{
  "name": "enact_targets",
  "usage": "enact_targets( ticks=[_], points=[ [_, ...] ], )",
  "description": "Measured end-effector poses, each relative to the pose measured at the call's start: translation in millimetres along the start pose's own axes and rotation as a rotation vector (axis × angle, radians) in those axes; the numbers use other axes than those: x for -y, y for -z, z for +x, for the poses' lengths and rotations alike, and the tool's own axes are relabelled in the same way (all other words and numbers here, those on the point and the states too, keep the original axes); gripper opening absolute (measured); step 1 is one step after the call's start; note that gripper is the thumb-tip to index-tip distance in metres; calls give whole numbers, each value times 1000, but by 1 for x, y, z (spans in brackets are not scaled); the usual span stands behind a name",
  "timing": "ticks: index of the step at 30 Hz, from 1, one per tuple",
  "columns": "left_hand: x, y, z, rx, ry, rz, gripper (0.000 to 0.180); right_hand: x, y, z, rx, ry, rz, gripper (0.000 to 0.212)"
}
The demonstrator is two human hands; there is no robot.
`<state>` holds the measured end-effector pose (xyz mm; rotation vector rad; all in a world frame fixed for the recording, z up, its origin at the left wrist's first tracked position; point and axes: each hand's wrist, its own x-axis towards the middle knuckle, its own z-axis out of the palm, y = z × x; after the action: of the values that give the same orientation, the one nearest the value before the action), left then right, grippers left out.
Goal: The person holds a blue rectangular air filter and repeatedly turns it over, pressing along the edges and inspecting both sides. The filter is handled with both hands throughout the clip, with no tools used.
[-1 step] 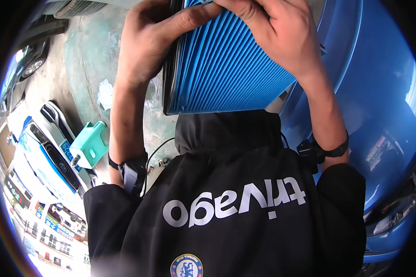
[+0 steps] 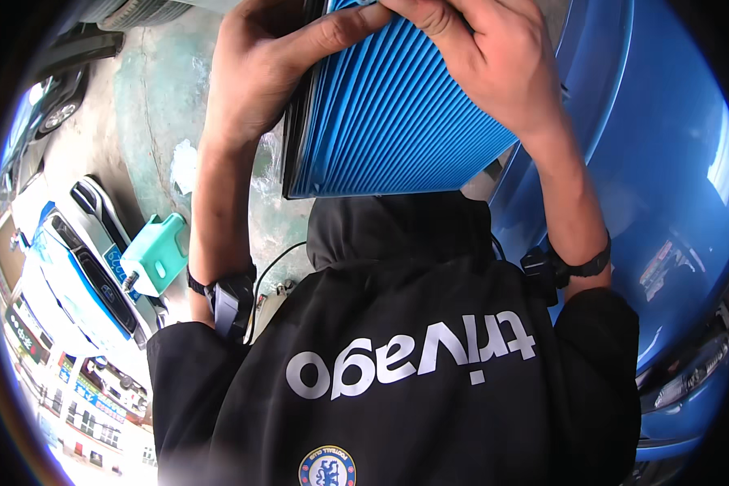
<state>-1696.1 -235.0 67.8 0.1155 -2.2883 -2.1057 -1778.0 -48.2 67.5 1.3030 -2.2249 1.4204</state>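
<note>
A pleated air filter (image 2: 405, 121), bright blue with a black rim along its left side, is held up in front of my chest. My left hand (image 2: 263, 69) grips its far left part, the thumb laid across the top of the pleats. From the other side my right hand (image 2: 494, 61) is closed on it, with thumb and fingers reaching over the pleats. Both thumbs nearly meet at the picture's upper edge. The far end of the filter and several fingertips are cut off there or hidden behind it.
Close on my right stands a blue car (image 2: 672, 138) with its headlight (image 2: 692, 377) lower down. To the left are a mint-green plastic container (image 2: 160, 253) and a white-and-blue car (image 2: 73, 275). Tyres (image 2: 138, 14) lie at the upper left on the worn green-grey floor (image 2: 154, 121).
</note>
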Motion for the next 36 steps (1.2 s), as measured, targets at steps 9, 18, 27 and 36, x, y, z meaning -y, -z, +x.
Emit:
enact_targets(
  ticks=[9,18,27,36],
  points=[
    [-6,-5,-4,-38,206,-295,48,13,24,14,455,-379,-3,45],
    [41,-12,-16,-160,446,-362,44,-8,22,-10,712,-672,-89,52],
    [15,-4,-23,-15,390,-285,65,-1,39,-10,622,-677,155,56],
    [12,-32,-56,51,570,-366,76,-4,41,-26,640,-668,26,55]
  ],
)
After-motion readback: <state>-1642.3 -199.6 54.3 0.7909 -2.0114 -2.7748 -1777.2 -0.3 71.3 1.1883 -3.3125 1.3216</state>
